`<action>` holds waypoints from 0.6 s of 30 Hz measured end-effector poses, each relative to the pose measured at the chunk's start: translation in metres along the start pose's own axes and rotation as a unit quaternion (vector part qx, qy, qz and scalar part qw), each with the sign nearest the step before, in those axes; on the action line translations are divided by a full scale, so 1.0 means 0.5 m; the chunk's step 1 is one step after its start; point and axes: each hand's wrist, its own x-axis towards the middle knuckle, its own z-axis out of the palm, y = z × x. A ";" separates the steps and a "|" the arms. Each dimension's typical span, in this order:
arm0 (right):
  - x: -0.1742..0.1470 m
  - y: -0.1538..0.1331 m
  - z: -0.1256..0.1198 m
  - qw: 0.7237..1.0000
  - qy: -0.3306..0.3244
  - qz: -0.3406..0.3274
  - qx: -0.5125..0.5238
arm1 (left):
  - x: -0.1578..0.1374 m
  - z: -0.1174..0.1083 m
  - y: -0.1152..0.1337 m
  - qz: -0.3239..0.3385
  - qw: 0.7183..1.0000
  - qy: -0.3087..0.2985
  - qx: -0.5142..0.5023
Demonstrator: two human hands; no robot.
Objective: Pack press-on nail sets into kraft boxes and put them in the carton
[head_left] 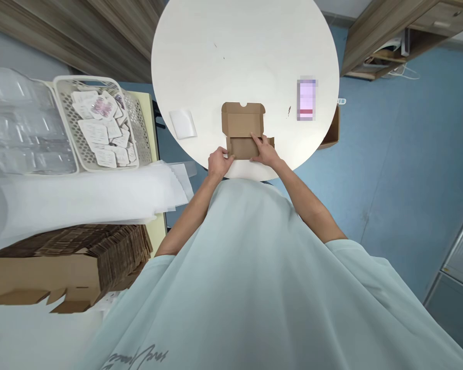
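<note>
A small brown cardboard box lies near the front edge of the round white table, its lid folded back away from me. At the box's left front corner, my left hand pinches the side wall. My right hand grips the front right part, thumb at the front wall and a finger reaching over toward the lid's crease. To the left of the box rests a flat white packet.
On the left side table stand a white basket of printed white packets, clear plastic containers, white sheets and a stack of flat cardboard boxes. A blurred phone-like rectangle lies right. Below is a brown carton.
</note>
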 end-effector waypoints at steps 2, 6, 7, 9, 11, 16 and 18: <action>0.001 -0.001 0.000 1.000 -0.002 -0.003 0.002 | 0.001 0.010 0.010 0.021 1.000 -0.002 -0.008; 0.005 0.004 0.006 1.000 -0.006 -0.002 0.008 | 0.011 0.019 0.012 0.019 1.000 0.002 -0.017; 0.005 0.006 0.008 1.000 -0.007 -0.001 0.010 | 0.014 0.018 0.010 0.015 1.000 -0.002 -0.011; 0.007 0.010 0.014 1.000 -0.006 -0.003 0.015 | 0.021 0.017 0.008 0.010 1.000 -0.011 0.012; 0.008 0.013 0.019 1.000 -0.004 -0.007 0.017 | 0.026 0.016 0.007 0.004 0.999 -0.018 0.035; 0.010 0.019 0.024 1.000 -0.006 -0.015 0.020 | 0.031 0.016 0.013 -0.018 0.995 -0.027 0.095; 0.012 0.020 0.025 1.000 -0.006 -0.015 0.025 | 0.030 0.014 0.018 -0.026 0.991 -0.027 0.128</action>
